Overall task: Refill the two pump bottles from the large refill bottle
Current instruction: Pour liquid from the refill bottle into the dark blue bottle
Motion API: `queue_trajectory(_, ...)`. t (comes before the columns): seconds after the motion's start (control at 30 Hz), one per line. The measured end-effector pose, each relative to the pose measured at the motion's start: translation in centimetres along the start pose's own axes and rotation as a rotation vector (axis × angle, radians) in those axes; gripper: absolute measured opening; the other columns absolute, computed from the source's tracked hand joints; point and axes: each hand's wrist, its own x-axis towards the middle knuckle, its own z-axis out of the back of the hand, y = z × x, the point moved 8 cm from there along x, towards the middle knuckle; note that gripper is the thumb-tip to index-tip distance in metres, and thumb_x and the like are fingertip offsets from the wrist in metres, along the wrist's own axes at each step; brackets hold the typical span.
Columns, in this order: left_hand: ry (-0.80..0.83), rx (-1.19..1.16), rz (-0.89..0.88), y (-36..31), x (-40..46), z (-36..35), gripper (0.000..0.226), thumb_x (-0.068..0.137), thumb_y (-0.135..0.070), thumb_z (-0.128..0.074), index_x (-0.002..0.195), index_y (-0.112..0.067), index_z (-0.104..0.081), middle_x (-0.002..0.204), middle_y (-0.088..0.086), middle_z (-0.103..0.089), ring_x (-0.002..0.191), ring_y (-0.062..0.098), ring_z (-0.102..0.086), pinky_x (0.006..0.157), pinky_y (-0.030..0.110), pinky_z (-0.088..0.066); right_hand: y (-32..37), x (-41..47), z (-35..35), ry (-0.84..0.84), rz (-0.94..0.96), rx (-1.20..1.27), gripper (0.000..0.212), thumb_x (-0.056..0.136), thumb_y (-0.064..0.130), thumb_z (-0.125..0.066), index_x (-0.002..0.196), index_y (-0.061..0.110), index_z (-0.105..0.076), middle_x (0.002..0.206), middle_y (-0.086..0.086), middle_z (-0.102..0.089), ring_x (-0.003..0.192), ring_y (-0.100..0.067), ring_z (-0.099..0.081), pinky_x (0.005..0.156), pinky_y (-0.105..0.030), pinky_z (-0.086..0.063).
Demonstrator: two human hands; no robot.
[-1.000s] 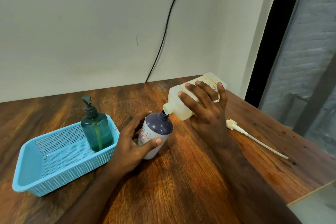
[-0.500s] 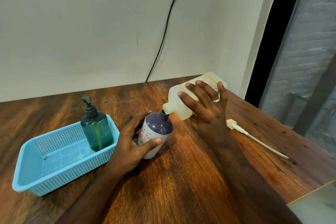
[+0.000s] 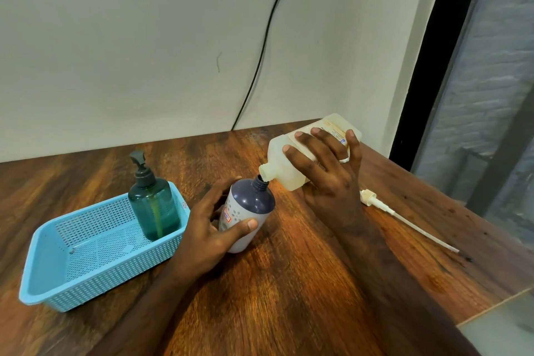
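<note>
My right hand (image 3: 326,170) grips the large cream refill bottle (image 3: 284,166), tipped on its side with its open spout right at the neck of the white and purple pump bottle (image 3: 248,208). That bottle stands on the table with no pump on it, and my left hand (image 3: 208,228) holds its body. Its white pump with a long tube (image 3: 404,217) lies on the table to the right. A green pump bottle (image 3: 153,205) with its dark pump on stands in the blue basket (image 3: 86,277).
The wooden table (image 3: 289,298) ends at the right, close to a dark door frame (image 3: 427,66). A black cable (image 3: 260,61) runs down the wall behind. The basket sits at the left front.
The refill bottle's far end has lifted slightly, tilting it a little more. Both hands and the pump bottle stay where they were.
</note>
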Motion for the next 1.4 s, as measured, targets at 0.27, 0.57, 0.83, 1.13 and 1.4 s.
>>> queue_trajectory(0.27,0.0,0.004,0.004,-0.05,-0.09,0.04,0.072,0.073,-0.04,-0.082,0.138,-0.031,-0.053,0.131,-0.012,-0.064,0.122,0.011,-0.062,0.092,0.018,-0.052,0.11,0.04,-0.09,0.002,-0.005,0.002,0.077,0.073,0.02,-0.091,0.137,0.027,-0.049,0.138,-0.012,-0.063,0.134,-0.033,-0.05,0.119,-0.06,-0.016)
queue_trajectory(0.57,0.004,0.017,0.0,-0.43,-0.06,0.17,0.07,0.073,-0.042,-0.081,0.136,-0.035,-0.053,0.13,-0.016,-0.063,0.122,0.007,-0.061,0.092,0.016,-0.051,0.34,0.13,-0.03,-0.007,-0.002,0.005,0.075,0.073,0.019,-0.09,0.136,0.026,-0.049,0.137,-0.013,-0.063,0.133,-0.034,-0.051,0.12,-0.059,-0.015)
queue_trajectory(0.83,0.004,0.018,-0.002,-0.31,-0.14,0.19,0.072,0.072,-0.044,-0.081,0.138,-0.031,-0.053,0.13,-0.014,-0.064,0.122,0.011,-0.061,0.093,0.021,-0.053,0.25,0.06,-0.19,-0.017,0.007,0.007,0.074,0.075,0.019,-0.089,0.137,0.026,-0.05,0.139,-0.011,-0.061,0.136,-0.032,-0.048,0.122,-0.057,-0.012)
queue_trajectory(1.13,0.0,0.019,-0.026,-0.65,-0.14,0.41,0.068,0.074,-0.04,-0.081,0.136,-0.037,-0.053,0.13,-0.015,-0.064,0.122,0.008,-0.061,0.091,0.015,-0.051,0.31,0.03,-0.49,-0.023,0.013,-0.002,0.075,0.074,0.019,-0.09,0.137,0.027,-0.05,0.14,-0.009,-0.059,0.137,-0.031,-0.046,0.121,-0.059,-0.015)
queue_trajectory(1.4,0.002,0.029,-0.032,-0.86,-0.13,0.62,0.064,0.075,-0.041,-0.081,0.132,-0.049,-0.053,0.128,-0.018,-0.064,0.12,0.006,-0.062,0.089,0.013,-0.051,0.45,0.2,-0.58,-0.033,0.013,-0.008,0.073,0.076,0.02,-0.089,0.137,0.027,-0.05,0.139,-0.01,-0.06,0.137,-0.031,-0.046,0.121,-0.059,-0.014)
